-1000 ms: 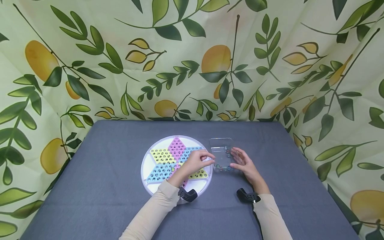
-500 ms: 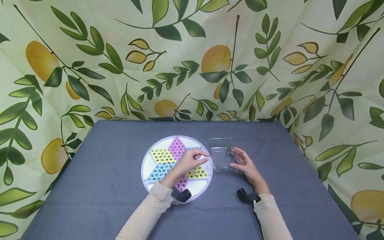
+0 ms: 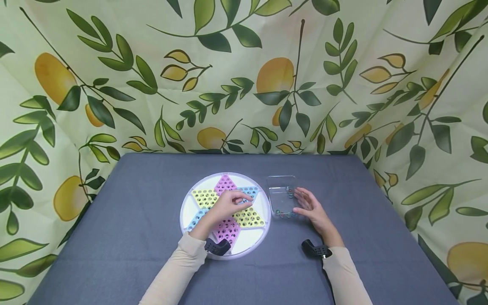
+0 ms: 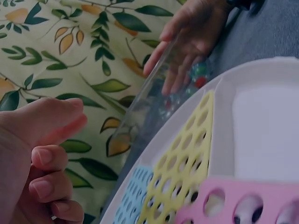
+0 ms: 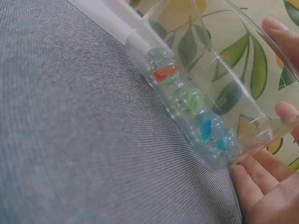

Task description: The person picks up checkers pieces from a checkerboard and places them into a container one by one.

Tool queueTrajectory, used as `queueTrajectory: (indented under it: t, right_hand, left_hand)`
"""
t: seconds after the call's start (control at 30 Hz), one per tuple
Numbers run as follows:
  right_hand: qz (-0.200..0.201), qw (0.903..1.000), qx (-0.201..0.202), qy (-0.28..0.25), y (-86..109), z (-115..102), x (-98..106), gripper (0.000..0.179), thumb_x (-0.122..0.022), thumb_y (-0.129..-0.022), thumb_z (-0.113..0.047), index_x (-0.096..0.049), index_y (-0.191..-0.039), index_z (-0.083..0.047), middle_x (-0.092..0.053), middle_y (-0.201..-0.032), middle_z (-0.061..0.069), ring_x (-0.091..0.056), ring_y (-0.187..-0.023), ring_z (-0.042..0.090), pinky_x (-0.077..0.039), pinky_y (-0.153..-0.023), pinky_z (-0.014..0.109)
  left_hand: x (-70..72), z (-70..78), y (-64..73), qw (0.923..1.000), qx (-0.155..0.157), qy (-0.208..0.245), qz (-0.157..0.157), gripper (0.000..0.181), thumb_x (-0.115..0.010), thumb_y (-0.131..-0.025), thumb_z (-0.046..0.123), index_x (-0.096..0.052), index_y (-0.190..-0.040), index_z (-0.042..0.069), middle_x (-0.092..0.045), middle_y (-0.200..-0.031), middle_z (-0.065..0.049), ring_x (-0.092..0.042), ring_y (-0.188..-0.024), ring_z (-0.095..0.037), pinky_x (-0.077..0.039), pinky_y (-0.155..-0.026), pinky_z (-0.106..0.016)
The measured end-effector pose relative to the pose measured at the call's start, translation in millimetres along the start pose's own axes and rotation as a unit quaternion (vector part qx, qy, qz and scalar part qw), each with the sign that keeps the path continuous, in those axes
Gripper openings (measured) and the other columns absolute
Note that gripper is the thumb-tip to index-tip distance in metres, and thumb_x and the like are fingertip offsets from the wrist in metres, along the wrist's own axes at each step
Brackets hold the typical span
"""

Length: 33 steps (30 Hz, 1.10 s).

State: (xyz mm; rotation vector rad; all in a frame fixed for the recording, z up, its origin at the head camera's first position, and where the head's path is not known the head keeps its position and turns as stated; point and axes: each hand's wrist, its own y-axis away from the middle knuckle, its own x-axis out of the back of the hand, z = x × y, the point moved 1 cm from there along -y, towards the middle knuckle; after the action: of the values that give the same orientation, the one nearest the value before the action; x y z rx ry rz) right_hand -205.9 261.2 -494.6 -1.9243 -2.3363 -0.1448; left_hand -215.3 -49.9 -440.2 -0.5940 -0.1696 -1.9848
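Observation:
My left hand [image 3: 227,203] is over the round Chinese checkers board [image 3: 248,245], thumb and index fingertips close together. In the left wrist view the other fingers curl toward the palm, and a small shiny thing [image 4: 53,217] glints under the lowest one; most of it is hidden. Right of the board stands a clear box [image 3: 268,192] with several glass marbles [image 5: 188,99], some green, blue or red inside. My right hand [image 3: 313,210] rests at the box's right side, fingers loosely extended, thumb near the front corner.
The board has a white rim and a star of pink, yellow and blue fields with holes. It stands on a grey cloth-covered table [image 3: 145,190]. Behind hangs a curtain [image 3: 228,106] printed with leaves and fruit.
My left hand has moved left, from beside the box's left edge to above the middle of the board. The right hand has stayed at the box.

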Motion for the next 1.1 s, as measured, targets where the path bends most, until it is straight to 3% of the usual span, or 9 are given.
queueTrajectory:
  t: [0.1, 0.2, 0.27, 0.43, 0.53, 0.67, 0.8, 0.97, 1.1]
  right_hand:
    - [0.001, 1.0, -0.007, 0.006, 0.0, -1, 0, 0.078, -0.068, -0.085, -0.003, -0.023, -0.148, -0.002, -0.026, -0.157, 0.023, -0.023, -0.146, 0.039, -0.03, -0.117, 0.023]
    - [0.003, 0.9999, -0.01, 0.009, -0.1, -2, -1, 0.077, -0.068, -0.085, -0.003, -0.024, -0.148, -0.003, -0.026, -0.157, 0.023, -0.023, -0.147, 0.038, -0.026, -0.119, 0.032]
    - [0.004, 0.9999, -0.007, 0.008, -0.3, -2, -1, 0.077, -0.068, -0.085, -0.002, -0.024, -0.148, -0.003, -0.027, -0.156, 0.023, -0.029, -0.146, 0.031, -0.029, -0.118, 0.027]
    - [0.002, 1.0, 0.006, -0.007, -0.8, -1, 0, 0.078, -0.069, -0.083, -0.001, -0.024, -0.147, 0.0, -0.027, -0.155, 0.026, -0.041, -0.129, -0.004, -0.034, -0.106, 0.007]
    - [0.002, 0.9999, 0.007, -0.009, -0.2, -1, -1, 0.078, -0.069, -0.083, -0.002, -0.025, -0.147, -0.001, -0.026, -0.155, 0.026, -0.041, -0.124, -0.011, -0.034, -0.103, 0.004]
    - [0.001, 1.0, -0.001, -0.001, 0.6, -2, -2, 0.078, -0.068, -0.084, -0.003, -0.024, -0.148, -0.001, -0.026, -0.156, 0.025, -0.038, -0.139, 0.01, -0.033, -0.106, 0.006]
    - [0.003, 0.9999, -0.008, 0.006, 0.6, -2, -2, 0.078, -0.068, -0.085, -0.003, -0.023, -0.148, -0.002, -0.026, -0.156, 0.024, -0.025, -0.146, 0.036, -0.03, -0.117, 0.024]
    - [0.005, 0.9999, -0.011, 0.008, 0.1, -2, -1, 0.077, -0.068, -0.085, -0.002, -0.024, -0.148, -0.002, -0.026, -0.156, 0.023, -0.023, -0.146, 0.04, -0.021, -0.119, 0.043]
    - [0.001, 0.9999, -0.008, 0.012, 0.3, -2, 0, 0.076, -0.068, -0.085, -0.003, -0.024, -0.148, -0.003, -0.027, -0.156, 0.023, -0.026, -0.146, 0.036, -0.028, -0.119, 0.029]
  left_hand:
    - [7.0, -6.2, 4.6, 0.9999, 0.012, 0.002, -0.008, 0.024, -0.069, -0.087, 0.018, -0.072, -0.106, 0.002, -0.038, -0.064, 0.005, -0.034, -0.06, -0.004, -0.034, -0.059, -0.016]
    - [14.3, -12.9, 9.2, 0.9996, 0.028, 0.001, -0.008, 0.024, -0.07, -0.087, 0.02, -0.072, -0.105, 0.003, -0.037, -0.063, 0.005, -0.034, -0.059, -0.004, -0.033, -0.058, -0.016]
    - [19.1, -17.1, 12.4, 0.9993, 0.038, 0.003, -0.008, 0.024, -0.07, -0.087, 0.02, -0.072, -0.105, 0.004, -0.037, -0.063, 0.005, -0.034, -0.058, -0.004, -0.034, -0.056, -0.016]
    - [30.7, -25.6, 20.8, 0.9986, 0.05, 0.016, -0.002, 0.026, -0.071, -0.086, 0.019, -0.071, -0.106, 0.002, -0.038, -0.064, 0.004, -0.037, -0.056, -0.003, -0.039, -0.053, -0.017]
    - [36.3, -29.8, 25.0, 0.9986, 0.052, 0.005, 0.005, 0.026, -0.071, -0.086, 0.02, -0.071, -0.106, 0.004, -0.04, -0.064, 0.005, -0.037, -0.058, -0.003, -0.037, -0.057, -0.017]
    - [41.7, -34.8, 30.3, 0.998, 0.061, -0.013, 0.009, 0.025, -0.072, -0.085, 0.021, -0.072, -0.105, 0.005, -0.04, -0.064, 0.005, -0.037, -0.06, -0.003, -0.034, -0.059, -0.017]
    - [45.8, -38.2, 35.5, 0.9976, 0.066, -0.019, 0.01, 0.023, -0.073, -0.084, 0.018, -0.073, -0.101, 0.004, -0.039, -0.064, 0.005, -0.036, -0.061, -0.004, -0.034, -0.061, -0.018]
    - [48.9, -43.0, 40.2, 0.9973, 0.063, -0.038, 0.008, 0.021, -0.074, -0.083, 0.018, -0.074, -0.099, 0.005, -0.038, -0.063, 0.006, -0.036, -0.061, -0.003, -0.034, -0.062, -0.018]
    - [50.1, -46.4, 42.9, 0.9976, 0.057, -0.04, 0.006, 0.023, -0.076, -0.081, 0.017, -0.074, -0.099, 0.003, -0.038, -0.063, 0.006, -0.037, -0.063, -0.004, -0.034, -0.063, -0.019]
